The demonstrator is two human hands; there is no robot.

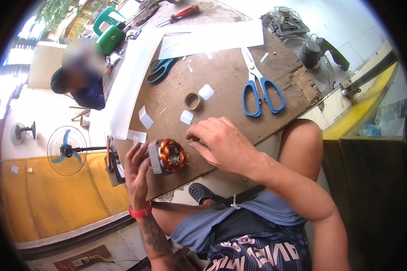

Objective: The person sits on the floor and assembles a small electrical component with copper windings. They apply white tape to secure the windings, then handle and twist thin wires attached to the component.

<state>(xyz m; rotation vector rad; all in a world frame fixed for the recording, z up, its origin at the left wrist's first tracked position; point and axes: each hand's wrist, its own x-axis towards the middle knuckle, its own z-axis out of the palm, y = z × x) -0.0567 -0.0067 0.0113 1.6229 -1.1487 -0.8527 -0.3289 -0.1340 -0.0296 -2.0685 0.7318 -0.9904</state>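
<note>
A motor stator (171, 156) with copper windings and a grey metal core stands near the table's front edge. My left hand (137, 170) is upright at its left side, fingers stretched and slightly apart, with the fingertips close to the core and a small white paper piece (136, 135). I cannot tell whether they touch either. To the right of the stator my right hand (224, 147) hovers with loosely bent fingers; a gap shows between thumb and fingers, and nothing is visible in it. Beyond it lie a brown tape roll (194, 102) and white paper cutouts (206, 92).
Blue-handled scissors (257, 86) lie at the right, dark teal-handled scissors (160, 70) farther left. White sheets (212, 39) cover the far and left sides. A red screwdriver (184, 13) is at the back. A person (83, 67) is beyond the left edge; a standing fan (67, 150) is left.
</note>
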